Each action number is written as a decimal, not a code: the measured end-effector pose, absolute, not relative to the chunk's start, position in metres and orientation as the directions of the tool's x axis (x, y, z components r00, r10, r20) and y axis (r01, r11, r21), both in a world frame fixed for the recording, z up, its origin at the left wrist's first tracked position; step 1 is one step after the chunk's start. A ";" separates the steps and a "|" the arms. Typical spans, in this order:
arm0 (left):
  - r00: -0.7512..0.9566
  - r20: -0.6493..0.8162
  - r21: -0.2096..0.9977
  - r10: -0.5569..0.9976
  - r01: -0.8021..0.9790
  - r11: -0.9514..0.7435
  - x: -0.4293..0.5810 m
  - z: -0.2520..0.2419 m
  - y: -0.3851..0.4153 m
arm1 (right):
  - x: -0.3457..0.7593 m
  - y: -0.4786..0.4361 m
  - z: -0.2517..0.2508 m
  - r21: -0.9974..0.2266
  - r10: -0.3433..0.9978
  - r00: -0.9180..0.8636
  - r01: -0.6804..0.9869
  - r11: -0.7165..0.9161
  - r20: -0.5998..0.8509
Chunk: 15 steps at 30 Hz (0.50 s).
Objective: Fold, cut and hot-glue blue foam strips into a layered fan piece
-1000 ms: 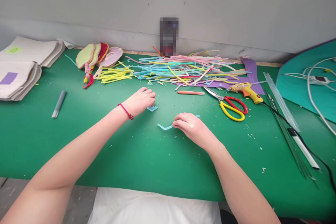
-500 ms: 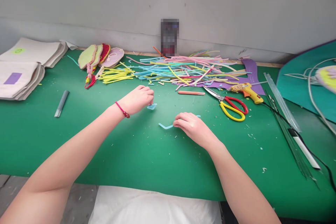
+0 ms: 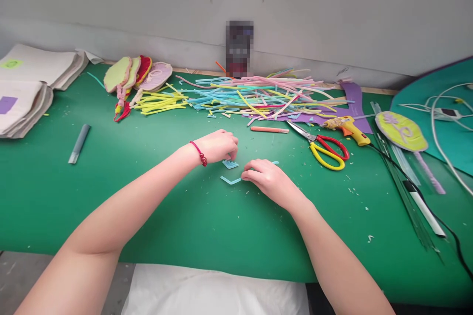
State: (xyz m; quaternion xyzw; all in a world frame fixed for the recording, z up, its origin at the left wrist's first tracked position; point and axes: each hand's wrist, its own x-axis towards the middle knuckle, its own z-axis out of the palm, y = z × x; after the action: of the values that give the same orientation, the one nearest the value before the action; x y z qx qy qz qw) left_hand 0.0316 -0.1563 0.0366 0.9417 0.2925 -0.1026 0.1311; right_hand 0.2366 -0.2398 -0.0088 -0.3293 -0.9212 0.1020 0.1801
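My left hand (image 3: 220,146) is closed, fingertips pinching a small light-blue zigzag piece (image 3: 230,164) that looks like folded pipe cleaner. Just to the right and nearer me, my right hand (image 3: 265,177) pinches a light-blue pipe cleaner (image 3: 230,180). Its bent left end sticks out flat over the green table (image 3: 185,226); the other end shows behind my knuckles, while the middle is hidden under my fingers. The two blue pieces lie close together but apart.
Behind my hands spreads a pile of coloured pipe cleaners (image 3: 236,96). To the right are scissors (image 3: 325,150), a yellow glue gun (image 3: 345,128) and a yellow-green oval piece (image 3: 402,130). A grey marker-like stick (image 3: 79,143) and cloth stacks (image 3: 22,103) are left.
My left hand has moved right and nearer me with the zigzag piece, close to my right hand. The yellow-green oval has come from the right edge onto the table. My right hand has barely shifted.
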 end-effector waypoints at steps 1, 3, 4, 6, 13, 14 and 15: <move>0.813 -0.248 0.192 0.527 0.574 -0.796 0.031 0.035 -0.156 | 0.237 -0.239 -0.010 -0.311 0.644 -0.719 0.569 0.761 0.261; 0.805 -0.190 0.219 0.562 0.592 -0.775 0.025 0.032 -0.156 | 0.237 -0.237 -0.013 -0.324 0.651 -0.713 0.571 0.754 0.260; 0.793 -0.161 0.242 0.588 0.609 -0.755 0.020 0.030 -0.157 | 0.237 -0.236 -0.014 -0.334 0.657 -0.706 0.572 0.749 0.263; 0.773 -0.097 0.302 0.626 0.622 -0.722 0.011 0.025 -0.159 | 0.237 -0.234 -0.015 -0.361 0.671 -0.687 0.573 0.736 0.278; 0.659 0.024 0.544 0.752 0.622 -0.563 -0.013 -0.009 -0.175 | 0.229 -0.225 -0.012 -0.429 0.623 -0.726 0.482 0.764 0.293; 0.640 0.021 0.585 0.768 0.615 -0.528 -0.015 -0.013 -0.177 | 0.228 -0.222 -0.011 -0.414 0.603 -0.742 0.471 0.779 0.292; 0.620 0.020 0.624 0.784 0.605 -0.495 -0.016 -0.016 -0.178 | 0.229 -0.219 -0.011 -0.396 0.587 -0.756 0.463 0.793 0.291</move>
State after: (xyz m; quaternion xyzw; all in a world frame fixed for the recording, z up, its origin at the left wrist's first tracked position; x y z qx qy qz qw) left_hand -0.0157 -0.1782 -0.0158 0.8508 0.4081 0.1527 0.2936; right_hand 0.2286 -0.2191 -0.0113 -0.2839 -0.9246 0.1516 0.2036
